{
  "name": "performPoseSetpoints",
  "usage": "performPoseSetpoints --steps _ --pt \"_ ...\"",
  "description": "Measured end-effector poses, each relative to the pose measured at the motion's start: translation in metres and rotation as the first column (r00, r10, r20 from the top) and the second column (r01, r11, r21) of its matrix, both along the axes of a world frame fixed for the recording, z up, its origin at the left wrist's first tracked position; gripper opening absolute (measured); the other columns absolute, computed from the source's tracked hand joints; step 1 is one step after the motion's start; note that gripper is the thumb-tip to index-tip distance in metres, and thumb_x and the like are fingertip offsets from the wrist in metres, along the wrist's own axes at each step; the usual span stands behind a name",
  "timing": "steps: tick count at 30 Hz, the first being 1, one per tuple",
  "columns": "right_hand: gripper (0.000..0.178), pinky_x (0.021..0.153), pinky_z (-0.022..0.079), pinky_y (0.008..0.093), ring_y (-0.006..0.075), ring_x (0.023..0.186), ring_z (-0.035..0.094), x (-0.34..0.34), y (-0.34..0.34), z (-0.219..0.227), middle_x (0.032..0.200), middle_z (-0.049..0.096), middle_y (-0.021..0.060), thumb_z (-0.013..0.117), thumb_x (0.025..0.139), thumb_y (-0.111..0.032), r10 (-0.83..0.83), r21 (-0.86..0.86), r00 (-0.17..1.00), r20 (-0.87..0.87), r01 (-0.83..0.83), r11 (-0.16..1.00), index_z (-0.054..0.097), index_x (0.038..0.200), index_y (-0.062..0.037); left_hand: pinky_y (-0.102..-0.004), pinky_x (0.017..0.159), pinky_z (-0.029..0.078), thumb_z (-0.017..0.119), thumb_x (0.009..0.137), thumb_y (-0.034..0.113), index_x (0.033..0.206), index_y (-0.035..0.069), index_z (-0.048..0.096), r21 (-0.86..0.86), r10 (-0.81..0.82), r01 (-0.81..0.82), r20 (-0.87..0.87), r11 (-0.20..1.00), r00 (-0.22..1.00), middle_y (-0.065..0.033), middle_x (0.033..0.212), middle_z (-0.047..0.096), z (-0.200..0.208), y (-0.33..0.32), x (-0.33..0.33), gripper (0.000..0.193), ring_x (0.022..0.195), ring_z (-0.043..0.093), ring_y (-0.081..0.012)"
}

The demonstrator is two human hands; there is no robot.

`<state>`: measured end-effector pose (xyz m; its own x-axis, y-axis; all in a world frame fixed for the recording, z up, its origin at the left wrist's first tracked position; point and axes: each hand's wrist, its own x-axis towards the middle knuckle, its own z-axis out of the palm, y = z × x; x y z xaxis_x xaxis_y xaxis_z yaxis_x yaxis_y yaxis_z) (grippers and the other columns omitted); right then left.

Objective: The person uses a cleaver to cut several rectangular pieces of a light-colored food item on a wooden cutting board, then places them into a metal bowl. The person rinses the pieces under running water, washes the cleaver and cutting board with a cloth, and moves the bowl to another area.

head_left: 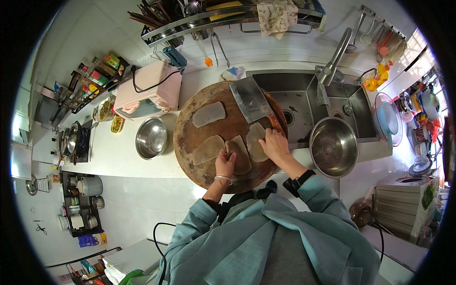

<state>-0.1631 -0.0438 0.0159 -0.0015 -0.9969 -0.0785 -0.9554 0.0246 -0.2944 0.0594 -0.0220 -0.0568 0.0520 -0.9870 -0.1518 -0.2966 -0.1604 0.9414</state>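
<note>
Near six o'clock on the round board [186,135], the middle sheet [241,160]'s edge appears pinched by the left hand [224,166]. Toward four o'clock, the right sheet [255,137] is touched by the right hand [276,147]; whether it is gripped cannot be told. Sheets seem best kept flat, with fingers held clear of the cleaver [250,99] at one o'clock

The white tabletop [109,161] carries a round wooden board [187,137] that reaches past its front edge, bearing four translucent flat pieces [209,114] and a broad cleaver [250,99]. Toward the tabletop's left end, a steel bowl [151,137] stands near the front edge, a pink oven [142,90] nearer the back edge. Rightward, a larger steel bowl [334,147] sits at the front edge by the inset sink [299,102].
</note>
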Motion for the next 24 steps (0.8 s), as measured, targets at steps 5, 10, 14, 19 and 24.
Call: performPoseSetpoints --steps 5,10,14,19,24 --pt "0.042 0.070 0.054 0.0441 0.0314 0.091 0.064 0.010 -0.002 -0.003 0.094 0.063 0.0155 0.068 0.084 -0.034 -0.163 0.198 0.980 0.111 0.139 0.970 0.058 0.106 0.0007 -0.0286 0.073 0.048 0.067 0.087 0.006 0.097 0.003 0.060 0.208 0.169 -0.068 -0.518 0.976 0.838 -0.0043 0.091 0.065 -0.008 0.001 -0.001 0.013 0.080 0.058 -0.0134" --pt "0.020 0.071 0.051 0.0478 0.0348 0.090 0.063 0.012 0.009 -0.004 0.094 0.064 0.0132 0.068 0.080 -0.029 -0.091 -0.072 0.965 0.247 0.112 0.991 0.067 0.086 -0.0101 -0.0275 0.077 0.051 0.064 0.090 0.007 0.101 0.003 0.064 0.355 0.193 0.015 -0.542 0.935 0.818 -0.0036 0.092 0.066 0.024 0.005 0.002 0.012 0.084 0.062 -0.0142" --pt "0.025 0.068 0.048 0.0499 0.0389 0.084 0.061 -0.006 0.030 0.009 0.087 0.064 0.0180 0.063 0.087 -0.030 -0.034 -0.215 0.833 0.552 0.182 0.960 0.059 0.087 -0.0047 -0.0271 0.077 0.053 0.061 0.093 0.011 0.109 0.002 0.063 0.309 -0.065 0.218 -0.439 0.926 0.896 -0.0052 0.098 0.068 0.059 -0.001 -0.017 0.019 0.085 0.065 -0.0147" --pt "0.026 0.068 0.047 0.0464 0.0428 0.084 0.060 -0.086 0.074 0.044 0.088 0.062 0.0230 0.057 0.093 -0.028 -0.251 -0.087 0.636 0.729 0.450 0.889 0.057 0.099 -0.0026 -0.0282 0.081 0.050 0.060 0.094 0.010 0.108 0.000 0.065 0.241 -0.313 0.445 -0.438 0.862 0.843 -0.0037 0.101 0.067 0.088 -0.003 -0.097 0.018 0.091 0.062 -0.0125" --pt "0.026 0.070 0.048 0.0415 0.0429 0.080 0.059 -0.190 0.096 0.043 0.087 0.061 0.0242 0.057 0.093 -0.025 -0.337 -0.179 0.673 0.659 0.575 0.798 0.055 0.096 0.0001 -0.0269 0.082 0.048 0.062 0.093 0.012 0.114 0.003 0.063 0.282 -0.358 0.638 -0.636 0.717 0.683 -0.0022 0.107 0.064 0.084 -0.008 -0.220 0.023 0.096 0.059 -0.0112"
